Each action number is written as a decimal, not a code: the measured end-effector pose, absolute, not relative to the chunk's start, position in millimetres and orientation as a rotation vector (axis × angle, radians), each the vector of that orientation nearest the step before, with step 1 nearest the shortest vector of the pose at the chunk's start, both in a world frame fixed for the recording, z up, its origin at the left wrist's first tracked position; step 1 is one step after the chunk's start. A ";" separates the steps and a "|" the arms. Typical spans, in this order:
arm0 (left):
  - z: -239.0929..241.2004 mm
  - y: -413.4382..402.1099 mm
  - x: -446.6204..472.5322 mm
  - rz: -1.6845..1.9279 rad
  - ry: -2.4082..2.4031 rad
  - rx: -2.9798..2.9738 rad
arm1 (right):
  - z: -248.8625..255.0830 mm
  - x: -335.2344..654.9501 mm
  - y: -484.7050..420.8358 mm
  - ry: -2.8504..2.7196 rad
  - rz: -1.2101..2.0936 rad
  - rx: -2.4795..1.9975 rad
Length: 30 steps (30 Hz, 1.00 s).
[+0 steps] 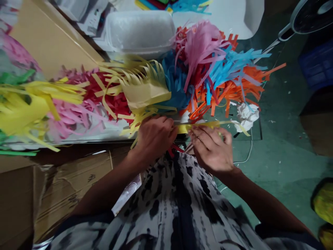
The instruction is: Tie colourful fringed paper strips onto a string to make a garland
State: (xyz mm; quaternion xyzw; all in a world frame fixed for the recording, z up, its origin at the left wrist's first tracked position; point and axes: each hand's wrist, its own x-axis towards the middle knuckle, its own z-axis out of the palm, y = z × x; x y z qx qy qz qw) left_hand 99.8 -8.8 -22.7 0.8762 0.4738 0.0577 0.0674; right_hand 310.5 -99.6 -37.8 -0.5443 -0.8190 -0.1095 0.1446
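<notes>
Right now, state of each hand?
Left hand: curled at the yellow paper strip; grip hidden, can't tell.
Right hand: at the same strip; can't tell if holding.

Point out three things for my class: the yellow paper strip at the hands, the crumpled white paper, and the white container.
Yellow paper strip (183,129): head view, the stretch between both hands.
Crumpled white paper (248,116): head view, its creased middle.
White container (141,31): head view, its broad face.

Both forearms (110,185) reach forward, the left hand (156,135) curled palm-down, the right hand (212,147) flatter and angled toward it.
</notes>
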 end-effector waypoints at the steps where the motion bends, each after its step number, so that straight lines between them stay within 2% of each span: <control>1: -23.1 -9.0 98.5 0.171 1.426 2.647 | -40.2 308.5 -101.7 -2.371 -0.279 -1.555; 9: -24.0 -15.2 92.9 0.217 1.498 2.634 | -46.0 311.2 -106.9 -2.360 -0.154 -1.650; 12: -21.5 -25.5 96.5 0.368 1.546 2.702 | -43.4 309.3 -105.6 -2.366 -0.144 -1.692; 16: -31.0 -47.9 104.2 0.662 1.176 2.871 | -43.0 305.1 -104.8 -2.366 -0.142 -1.698; 19: -45.1 -58.9 107.9 0.699 1.022 2.879 | -46.3 314.1 -105.5 -2.370 -0.148 -1.651; 26: -56.5 -57.8 89.3 0.687 1.000 2.739 | -27.8 391.1 -117.0 -2.202 -0.307 -1.758; 30: -60.9 -59.3 80.5 0.714 0.990 2.693 | -11.0 385.2 -124.9 -1.977 -0.430 -1.706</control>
